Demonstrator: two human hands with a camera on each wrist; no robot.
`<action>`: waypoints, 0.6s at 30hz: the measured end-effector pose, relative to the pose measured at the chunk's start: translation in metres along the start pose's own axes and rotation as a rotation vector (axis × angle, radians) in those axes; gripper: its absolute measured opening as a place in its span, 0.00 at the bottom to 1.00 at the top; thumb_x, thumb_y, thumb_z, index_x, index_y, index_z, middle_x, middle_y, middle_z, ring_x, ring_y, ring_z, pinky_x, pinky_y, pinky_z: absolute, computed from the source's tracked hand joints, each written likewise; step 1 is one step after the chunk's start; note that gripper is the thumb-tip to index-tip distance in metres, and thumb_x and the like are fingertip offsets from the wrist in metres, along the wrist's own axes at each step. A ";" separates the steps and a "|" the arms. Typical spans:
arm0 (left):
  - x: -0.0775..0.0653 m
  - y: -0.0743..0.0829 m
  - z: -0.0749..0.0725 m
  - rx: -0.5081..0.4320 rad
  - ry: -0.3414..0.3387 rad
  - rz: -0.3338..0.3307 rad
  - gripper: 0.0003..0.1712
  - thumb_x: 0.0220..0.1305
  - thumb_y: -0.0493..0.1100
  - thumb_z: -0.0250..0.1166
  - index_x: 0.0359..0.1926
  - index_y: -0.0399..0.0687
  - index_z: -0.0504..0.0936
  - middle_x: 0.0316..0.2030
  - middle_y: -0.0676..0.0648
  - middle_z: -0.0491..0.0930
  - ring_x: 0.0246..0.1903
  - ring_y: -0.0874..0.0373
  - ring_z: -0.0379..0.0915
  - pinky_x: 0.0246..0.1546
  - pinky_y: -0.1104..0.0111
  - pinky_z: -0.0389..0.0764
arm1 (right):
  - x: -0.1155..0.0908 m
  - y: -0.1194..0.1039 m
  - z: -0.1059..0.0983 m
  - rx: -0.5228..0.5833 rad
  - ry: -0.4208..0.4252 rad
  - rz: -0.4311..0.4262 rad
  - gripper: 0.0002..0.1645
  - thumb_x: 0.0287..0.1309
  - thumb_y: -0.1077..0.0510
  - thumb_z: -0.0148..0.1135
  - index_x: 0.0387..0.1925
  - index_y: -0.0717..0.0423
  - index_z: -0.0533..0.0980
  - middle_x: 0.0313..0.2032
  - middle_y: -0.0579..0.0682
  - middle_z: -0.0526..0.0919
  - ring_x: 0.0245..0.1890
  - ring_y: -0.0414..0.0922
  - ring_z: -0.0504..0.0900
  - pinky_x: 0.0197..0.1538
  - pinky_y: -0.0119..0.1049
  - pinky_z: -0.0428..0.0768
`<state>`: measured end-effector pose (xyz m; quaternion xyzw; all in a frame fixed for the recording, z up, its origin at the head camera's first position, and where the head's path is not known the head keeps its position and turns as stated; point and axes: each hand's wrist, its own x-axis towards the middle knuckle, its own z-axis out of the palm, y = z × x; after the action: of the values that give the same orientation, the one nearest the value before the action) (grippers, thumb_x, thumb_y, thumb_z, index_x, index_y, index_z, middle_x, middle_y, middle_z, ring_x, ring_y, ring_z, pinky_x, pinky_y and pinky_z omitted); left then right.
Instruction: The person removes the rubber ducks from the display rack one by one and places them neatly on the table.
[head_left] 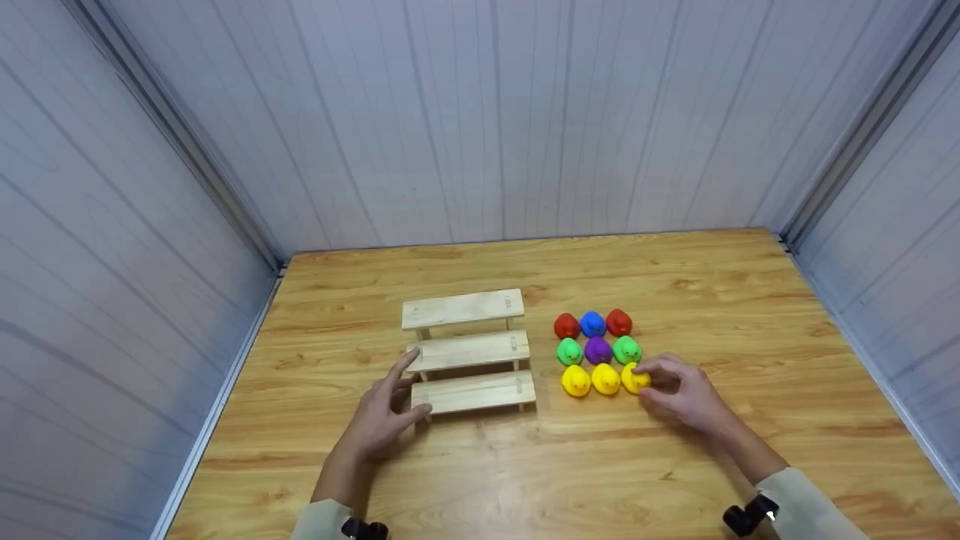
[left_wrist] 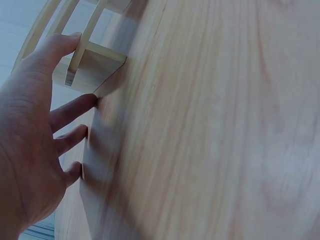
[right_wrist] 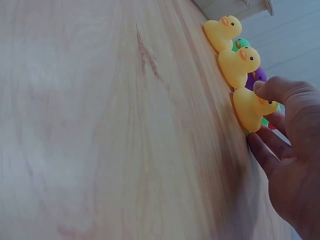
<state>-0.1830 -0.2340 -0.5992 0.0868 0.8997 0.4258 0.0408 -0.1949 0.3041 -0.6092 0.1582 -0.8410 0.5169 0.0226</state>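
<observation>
My right hand has thumb and fingers around the yellow toy duck at the right end of the front row, and the thumb touches its head in the right wrist view. Beside it sit two more yellow ducks, the middle one and the left one. At the left, my left hand is spread at the end of a three-step wooden stand. Its thumb lies at the lowest step and the index finger reaches the middle step. The other left fingertips are near the tabletop.
Behind the yellow ducks are a row with a purple duck between green ones and a row with a blue duck between red ones. Pale panel walls enclose the wood-grain table at the back and sides.
</observation>
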 end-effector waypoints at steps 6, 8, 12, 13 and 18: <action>0.001 -0.001 -0.002 0.020 -0.005 -0.019 0.53 0.73 0.58 0.78 0.90 0.74 0.59 0.73 0.36 0.83 0.77 0.32 0.74 0.79 0.22 0.63 | 0.001 -0.002 -0.004 0.016 -0.023 0.038 0.18 0.72 0.64 0.75 0.61 0.59 0.88 0.59 0.64 0.88 0.54 0.34 0.89 0.58 0.24 0.86; 0.001 -0.001 -0.003 0.026 -0.010 -0.017 0.53 0.74 0.58 0.78 0.90 0.74 0.58 0.74 0.36 0.83 0.77 0.32 0.75 0.80 0.22 0.61 | 0.002 -0.003 -0.006 0.026 -0.033 0.055 0.19 0.75 0.63 0.73 0.64 0.60 0.86 0.61 0.64 0.88 0.56 0.36 0.90 0.60 0.23 0.85; -0.001 -0.001 -0.005 0.024 -0.026 -0.004 0.54 0.74 0.58 0.77 0.91 0.72 0.57 0.75 0.36 0.82 0.78 0.32 0.75 0.81 0.22 0.58 | 0.002 -0.003 -0.012 0.015 -0.060 0.081 0.21 0.78 0.59 0.71 0.67 0.58 0.85 0.66 0.62 0.87 0.61 0.42 0.90 0.62 0.22 0.83; -0.001 -0.001 -0.006 0.021 -0.031 -0.002 0.54 0.74 0.58 0.77 0.91 0.72 0.56 0.76 0.36 0.82 0.78 0.32 0.75 0.82 0.22 0.57 | 0.002 -0.003 -0.013 0.006 -0.070 0.084 0.22 0.78 0.58 0.71 0.68 0.57 0.85 0.67 0.62 0.86 0.63 0.44 0.89 0.63 0.23 0.83; -0.003 -0.002 -0.011 -0.038 -0.047 0.000 0.53 0.76 0.57 0.75 0.92 0.72 0.55 0.82 0.36 0.74 0.80 0.34 0.74 0.83 0.23 0.56 | -0.001 -0.003 -0.022 -0.028 -0.116 0.109 0.25 0.81 0.56 0.68 0.73 0.56 0.82 0.74 0.62 0.83 0.70 0.33 0.82 0.68 0.26 0.80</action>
<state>-0.1822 -0.2440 -0.5936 0.0960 0.8902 0.4408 0.0634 -0.1959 0.3220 -0.5965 0.1414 -0.8553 0.4957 -0.0520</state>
